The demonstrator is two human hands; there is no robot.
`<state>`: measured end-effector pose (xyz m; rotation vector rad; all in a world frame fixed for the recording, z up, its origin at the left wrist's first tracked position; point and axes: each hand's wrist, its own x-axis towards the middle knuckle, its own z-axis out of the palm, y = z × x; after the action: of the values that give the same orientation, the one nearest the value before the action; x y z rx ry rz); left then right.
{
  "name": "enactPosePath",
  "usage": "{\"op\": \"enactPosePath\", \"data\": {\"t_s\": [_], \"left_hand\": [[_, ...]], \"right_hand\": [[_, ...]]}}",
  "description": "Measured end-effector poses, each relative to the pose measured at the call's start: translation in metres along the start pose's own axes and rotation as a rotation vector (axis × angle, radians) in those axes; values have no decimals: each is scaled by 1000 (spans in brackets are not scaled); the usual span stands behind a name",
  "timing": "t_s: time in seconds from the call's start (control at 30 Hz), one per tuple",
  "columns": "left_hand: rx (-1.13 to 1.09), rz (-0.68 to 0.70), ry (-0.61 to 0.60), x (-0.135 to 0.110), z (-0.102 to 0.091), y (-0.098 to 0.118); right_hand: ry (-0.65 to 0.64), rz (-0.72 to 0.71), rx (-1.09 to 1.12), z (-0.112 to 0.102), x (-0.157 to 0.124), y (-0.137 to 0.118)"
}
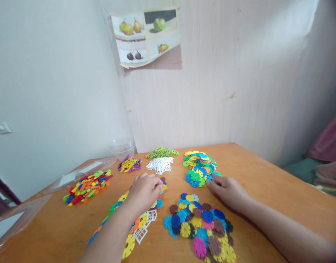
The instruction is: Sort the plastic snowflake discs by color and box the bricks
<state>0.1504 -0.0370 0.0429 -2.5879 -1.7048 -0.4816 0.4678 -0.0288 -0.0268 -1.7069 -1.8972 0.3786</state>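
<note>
My left hand is closed, its fingers curled over a spread of notched plastic discs lying at the left front. Whatever its fingertips pinch is hidden behind the knuckles. White lattice window pieces lie among those discs, beside the left wrist. Farther right, my right hand rests with fingers bent together at the near edge of a heap of green, yellow and blue discs. I cannot make out what is in its fingers. Between the two forearms lies a loose pile of multicoloured discs.
Behind stand heaps of white lattice pieces, green pieces and purple-yellow pieces. Coloured bricks lie at left. A clear tub and clear lids line the left edge of the wooden table.
</note>
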Motion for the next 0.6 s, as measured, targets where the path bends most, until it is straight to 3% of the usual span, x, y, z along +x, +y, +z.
{"op": "enactPosePath", "data": {"t_s": [0.27, 0.43, 0.6], "left_hand": [[-184, 258, 179, -4, 12, 41], [-160, 389, 182, -11, 18, 61], [-149, 445, 97, -13, 21, 62]], "right_hand": [[-12, 1, -6, -1, -2, -4], [-7, -15, -27, -1, -2, -3], [-1, -15, -42, 0, -1, -3]]}}
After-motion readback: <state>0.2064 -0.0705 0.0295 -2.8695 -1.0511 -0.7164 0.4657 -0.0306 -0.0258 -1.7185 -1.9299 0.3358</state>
